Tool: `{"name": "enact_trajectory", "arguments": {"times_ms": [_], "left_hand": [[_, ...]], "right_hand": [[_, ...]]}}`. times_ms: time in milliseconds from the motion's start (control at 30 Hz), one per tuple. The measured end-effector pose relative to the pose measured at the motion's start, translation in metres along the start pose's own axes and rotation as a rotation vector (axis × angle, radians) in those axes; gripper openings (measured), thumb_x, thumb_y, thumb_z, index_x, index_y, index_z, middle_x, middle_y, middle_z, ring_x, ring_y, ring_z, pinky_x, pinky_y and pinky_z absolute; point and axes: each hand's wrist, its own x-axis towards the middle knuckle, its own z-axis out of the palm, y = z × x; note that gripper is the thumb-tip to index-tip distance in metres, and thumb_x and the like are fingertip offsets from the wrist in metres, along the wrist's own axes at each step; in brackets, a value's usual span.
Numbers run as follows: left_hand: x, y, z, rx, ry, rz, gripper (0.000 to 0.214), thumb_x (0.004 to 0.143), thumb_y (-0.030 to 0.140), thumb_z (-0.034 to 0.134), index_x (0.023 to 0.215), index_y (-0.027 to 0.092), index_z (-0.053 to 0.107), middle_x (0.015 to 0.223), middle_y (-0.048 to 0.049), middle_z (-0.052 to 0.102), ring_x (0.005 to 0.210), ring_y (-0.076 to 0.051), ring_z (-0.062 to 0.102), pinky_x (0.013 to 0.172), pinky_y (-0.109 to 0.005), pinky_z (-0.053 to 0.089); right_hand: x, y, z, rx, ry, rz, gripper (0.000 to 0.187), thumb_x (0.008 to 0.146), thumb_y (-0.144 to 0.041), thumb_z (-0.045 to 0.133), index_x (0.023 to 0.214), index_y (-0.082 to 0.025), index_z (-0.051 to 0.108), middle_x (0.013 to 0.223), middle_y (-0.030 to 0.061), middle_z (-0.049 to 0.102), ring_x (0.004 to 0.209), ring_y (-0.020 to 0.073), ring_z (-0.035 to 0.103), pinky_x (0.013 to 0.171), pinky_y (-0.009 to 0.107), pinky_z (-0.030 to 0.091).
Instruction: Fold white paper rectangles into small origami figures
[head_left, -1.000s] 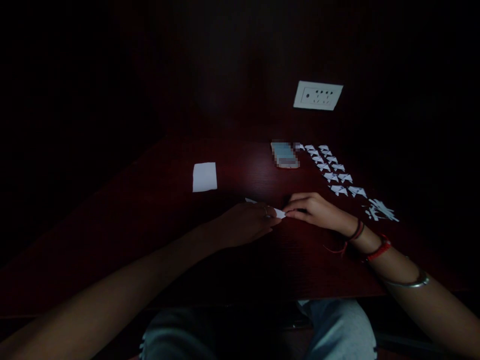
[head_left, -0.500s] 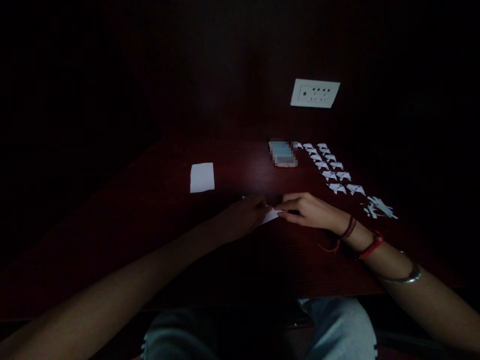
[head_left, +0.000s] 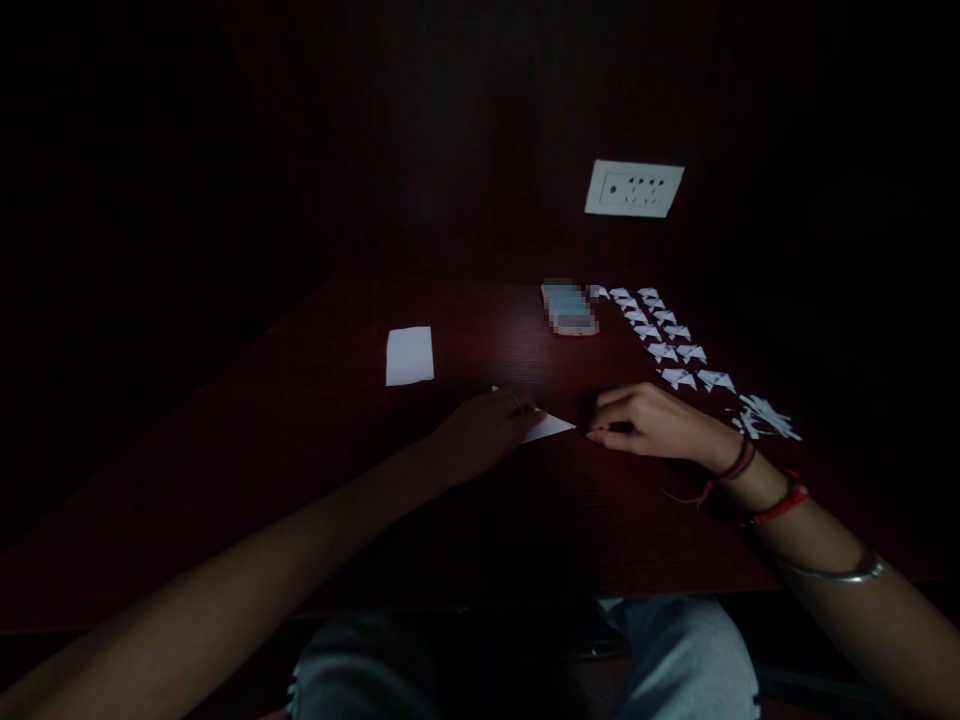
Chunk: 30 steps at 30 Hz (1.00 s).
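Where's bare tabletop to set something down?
Bare patches: left of the white sheet; between that sheet and the phone; between left forearm and right forearm, up to the table's near edge. Crowded: right side, with folded papers and paper strips beyond the right hand; middle, where the left hand rests on pointed white paper.

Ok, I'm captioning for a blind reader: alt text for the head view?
The left hand rests on a pointed white paper; the right hand is just clear of its tip. White paper shapes and a phone lie beyond.
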Motion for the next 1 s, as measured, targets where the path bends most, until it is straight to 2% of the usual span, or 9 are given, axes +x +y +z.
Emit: {"name": "enact_trajectory", "arguments": {"times_ms": [167,300,533,1000], "left_hand": [[0.0,0.0,-0.002,0.045,-0.013,0.075,0.033,0.084,0.015,0.035,0.115,0.025,0.04,0.108,-0.0038,0.047,0.099,-0.016,0.042,0.081,-0.03,0.033],[0.001,0.003,-0.004,0.009,-0.024,0.124,0.036,0.084,0.016,0.034,0.118,0.029,0.034,0.11,-0.003,0.045,0.101,-0.015,0.041,0.081,-0.028,0.033],[0.004,0.006,-0.003,-0.026,-0.029,0.103,0.033,0.086,0.022,0.033,0.118,0.031,0.034,0.108,-0.0035,0.042,0.097,-0.015,0.041,0.079,-0.028,0.033],[0.008,0.007,0.0,-0.031,-0.058,0.087,0.034,0.084,0.016,0.034,0.116,0.03,0.037,0.105,-0.0035,0.042,0.094,-0.015,0.039,0.077,-0.028,0.033]], "right_hand": [[0.006,0.0,0.006,-0.02,0.069,0.056,0.024,0.075,-0.029,0.047,0.091,-0.015,0.059,0.075,0.0031,0.054,0.064,0.0102,0.049,0.059,0.022,0.035],[0.011,-0.003,0.01,-0.014,0.072,0.049,0.019,0.077,-0.022,0.045,0.087,-0.015,0.059,0.076,0.0033,0.054,0.066,0.0102,0.049,0.061,0.022,0.035],[0.014,-0.001,0.012,0.01,0.079,0.043,0.013,0.076,-0.016,0.043,0.076,-0.013,0.055,0.071,0.0024,0.051,0.063,0.0094,0.046,0.06,0.021,0.035],[0.015,0.001,0.014,0.014,0.033,-0.012,0.02,0.082,-0.022,0.034,0.082,-0.012,0.052,0.076,0.0055,0.05,0.067,0.0112,0.047,0.064,0.025,0.038]]}}
